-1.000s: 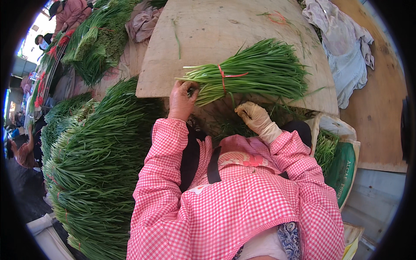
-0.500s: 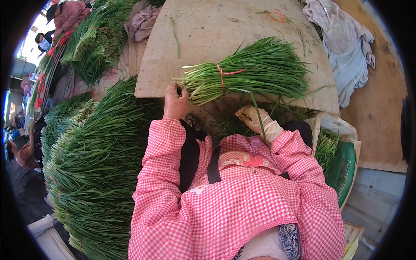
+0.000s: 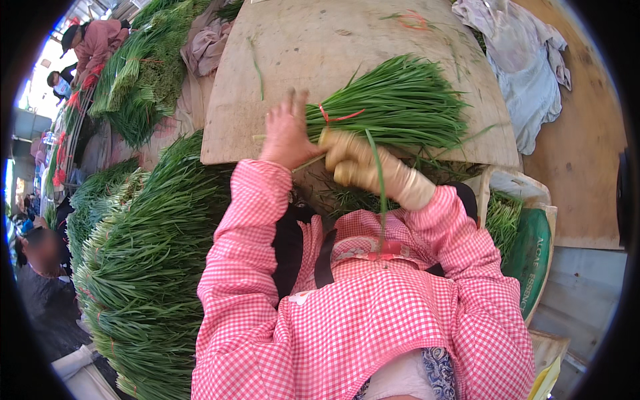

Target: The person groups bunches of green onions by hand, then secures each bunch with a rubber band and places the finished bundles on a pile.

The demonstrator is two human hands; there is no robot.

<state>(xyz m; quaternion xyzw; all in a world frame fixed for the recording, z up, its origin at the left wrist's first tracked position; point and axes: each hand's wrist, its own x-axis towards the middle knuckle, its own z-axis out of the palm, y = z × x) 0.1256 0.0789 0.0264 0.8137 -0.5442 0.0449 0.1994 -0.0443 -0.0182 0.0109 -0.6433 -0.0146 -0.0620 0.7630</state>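
A bundle of long green chives point(image 3: 393, 103), tied with a red band, lies on a wooden board with its pale stem ends to the left. My bare left hand point(image 3: 287, 133) is over those stem ends, its fingers spread and blurred by motion; it hides most of them. Against the bundle's near side is my gloved right hand point(image 3: 360, 167), fingers curled, close to my left thumb. What those curled fingers hold, if anything, is hidden. One loose chive leaf point(image 3: 379, 173) runs across the back of the yellowish glove and hangs down toward my apron.
Left of me rises a tall pile of tied chives point(image 3: 143, 260). The wooden board point(image 3: 240, 127) carries a few loose leaves and red bands point(image 3: 415, 21). A green-and-white sack point(image 3: 530, 260) stands at right, with cloths point(image 3: 523, 80) beyond. Other people point(image 3: 100, 43) are at far left.
My left hand has gone from pinching at the stem ends to spread over them. My right hand has moved left and up to the bundle, the loose leaf moving along with it.
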